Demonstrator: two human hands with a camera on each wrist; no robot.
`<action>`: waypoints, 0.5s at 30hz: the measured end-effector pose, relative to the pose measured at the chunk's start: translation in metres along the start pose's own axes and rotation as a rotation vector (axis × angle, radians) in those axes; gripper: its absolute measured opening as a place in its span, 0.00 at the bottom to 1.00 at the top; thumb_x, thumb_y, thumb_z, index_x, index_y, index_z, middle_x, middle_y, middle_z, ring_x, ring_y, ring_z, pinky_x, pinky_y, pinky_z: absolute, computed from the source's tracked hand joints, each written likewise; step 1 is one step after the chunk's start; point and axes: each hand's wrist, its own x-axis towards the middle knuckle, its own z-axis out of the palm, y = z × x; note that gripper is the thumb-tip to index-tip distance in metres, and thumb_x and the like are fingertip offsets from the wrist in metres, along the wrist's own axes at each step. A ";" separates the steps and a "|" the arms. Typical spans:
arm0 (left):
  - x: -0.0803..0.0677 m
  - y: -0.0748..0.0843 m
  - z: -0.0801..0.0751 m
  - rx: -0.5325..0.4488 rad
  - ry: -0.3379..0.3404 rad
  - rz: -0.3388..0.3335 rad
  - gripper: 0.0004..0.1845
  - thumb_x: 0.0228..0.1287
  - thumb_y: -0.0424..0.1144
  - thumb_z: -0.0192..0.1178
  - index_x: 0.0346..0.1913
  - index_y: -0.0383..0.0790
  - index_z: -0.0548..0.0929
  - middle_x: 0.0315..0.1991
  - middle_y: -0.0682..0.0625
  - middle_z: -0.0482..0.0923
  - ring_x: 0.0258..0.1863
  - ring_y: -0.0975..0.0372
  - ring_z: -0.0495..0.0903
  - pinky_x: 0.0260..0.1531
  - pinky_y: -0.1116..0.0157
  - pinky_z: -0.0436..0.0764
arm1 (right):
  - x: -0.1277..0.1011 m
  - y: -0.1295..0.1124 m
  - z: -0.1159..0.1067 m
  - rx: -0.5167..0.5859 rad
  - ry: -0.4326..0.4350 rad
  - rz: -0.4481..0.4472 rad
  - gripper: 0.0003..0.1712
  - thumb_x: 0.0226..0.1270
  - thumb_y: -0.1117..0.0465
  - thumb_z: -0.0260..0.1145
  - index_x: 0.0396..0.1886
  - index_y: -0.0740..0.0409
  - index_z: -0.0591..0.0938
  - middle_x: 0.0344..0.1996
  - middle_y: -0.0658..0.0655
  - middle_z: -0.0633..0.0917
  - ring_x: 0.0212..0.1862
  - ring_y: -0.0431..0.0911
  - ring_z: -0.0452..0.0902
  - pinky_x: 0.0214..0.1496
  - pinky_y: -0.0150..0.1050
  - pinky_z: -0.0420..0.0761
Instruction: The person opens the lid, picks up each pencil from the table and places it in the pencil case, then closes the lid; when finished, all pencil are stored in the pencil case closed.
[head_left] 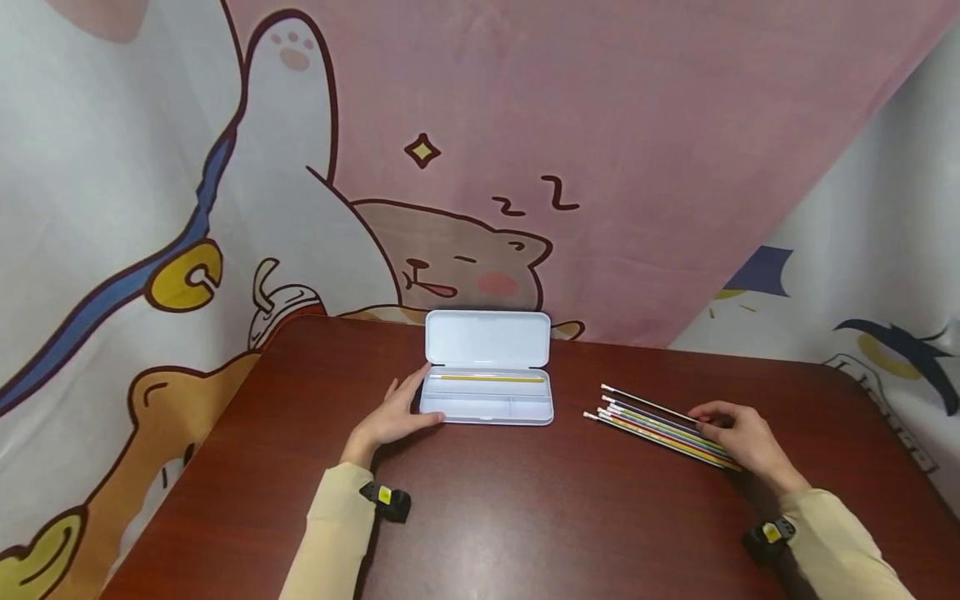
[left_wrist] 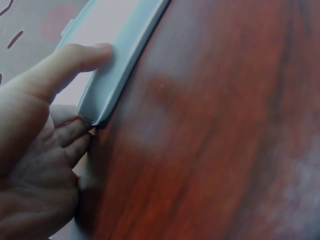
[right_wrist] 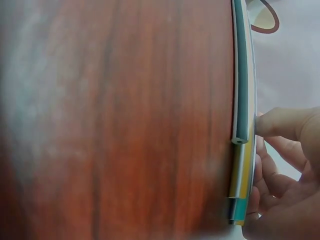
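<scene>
An open white pencil case (head_left: 487, 408) stands at the back of the table, lid raised, with one yellow pencil (head_left: 491, 378) in its long rear compartment. My left hand (head_left: 392, 417) holds the case's left end, its thumb (left_wrist: 82, 57) against the front wall and other fingers around the side. To the right lies a bundle of several coloured pencils (head_left: 660, 433) with white eraser ends pointing left. At the bundle's rear edge, my right hand (head_left: 742, 437) pinches a dark pencil (head_left: 645, 402), which lies apart from the others at its eraser end. The right fingertips are partly hidden.
The dark red-brown wooden table (head_left: 495, 517) has a cartoon-printed cloth (head_left: 637, 125) hanging right behind its back edge. The case's raised lid (head_left: 487, 337) stands close to that cloth. Shorter compartments run along the front of the case.
</scene>
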 end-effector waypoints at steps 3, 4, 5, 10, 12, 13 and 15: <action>0.000 0.000 -0.001 0.002 0.000 -0.006 0.49 0.59 0.44 0.67 0.75 0.31 0.50 0.72 0.33 0.53 0.72 0.45 0.50 0.68 0.43 0.34 | 0.000 -0.001 0.002 0.016 0.007 0.007 0.09 0.65 0.69 0.63 0.44 0.66 0.83 0.28 0.56 0.79 0.26 0.42 0.67 0.23 0.35 0.67; 0.000 0.001 -0.002 0.000 -0.002 -0.008 0.49 0.59 0.44 0.67 0.75 0.32 0.50 0.72 0.33 0.53 0.72 0.45 0.50 0.68 0.43 0.34 | -0.001 -0.001 0.002 0.016 0.012 0.011 0.09 0.65 0.69 0.64 0.44 0.66 0.83 0.29 0.56 0.80 0.26 0.42 0.67 0.23 0.35 0.67; 0.000 0.001 -0.002 0.002 -0.001 -0.008 0.49 0.59 0.44 0.67 0.75 0.32 0.50 0.72 0.33 0.53 0.72 0.45 0.50 0.68 0.43 0.34 | -0.001 -0.001 0.003 0.016 0.015 0.018 0.09 0.66 0.69 0.64 0.44 0.66 0.83 0.29 0.57 0.80 0.26 0.42 0.68 0.23 0.35 0.67; 0.001 0.001 0.000 -0.002 0.001 0.000 0.49 0.59 0.44 0.67 0.75 0.32 0.50 0.72 0.34 0.53 0.72 0.45 0.50 0.68 0.43 0.34 | -0.002 0.000 0.003 0.007 0.030 0.046 0.09 0.67 0.67 0.64 0.44 0.67 0.83 0.32 0.59 0.81 0.30 0.45 0.69 0.26 0.34 0.68; 0.001 0.001 0.000 -0.005 0.000 0.003 0.48 0.59 0.44 0.67 0.75 0.32 0.50 0.72 0.34 0.53 0.72 0.45 0.50 0.68 0.43 0.34 | -0.002 0.002 0.003 0.011 0.035 0.045 0.09 0.67 0.67 0.64 0.44 0.67 0.83 0.32 0.59 0.81 0.29 0.45 0.69 0.26 0.34 0.67; 0.000 0.001 0.001 -0.004 0.001 0.002 0.48 0.59 0.44 0.67 0.75 0.31 0.50 0.72 0.34 0.53 0.72 0.45 0.50 0.68 0.42 0.34 | -0.002 0.003 0.003 0.015 0.038 0.041 0.09 0.67 0.67 0.64 0.44 0.66 0.83 0.33 0.59 0.81 0.29 0.44 0.69 0.26 0.34 0.67; 0.001 0.001 0.001 -0.006 0.003 0.002 0.48 0.59 0.43 0.67 0.75 0.32 0.50 0.72 0.34 0.53 0.72 0.45 0.50 0.67 0.42 0.34 | -0.002 0.003 0.002 0.021 0.047 0.032 0.10 0.68 0.66 0.64 0.44 0.66 0.83 0.34 0.60 0.82 0.29 0.43 0.69 0.27 0.34 0.67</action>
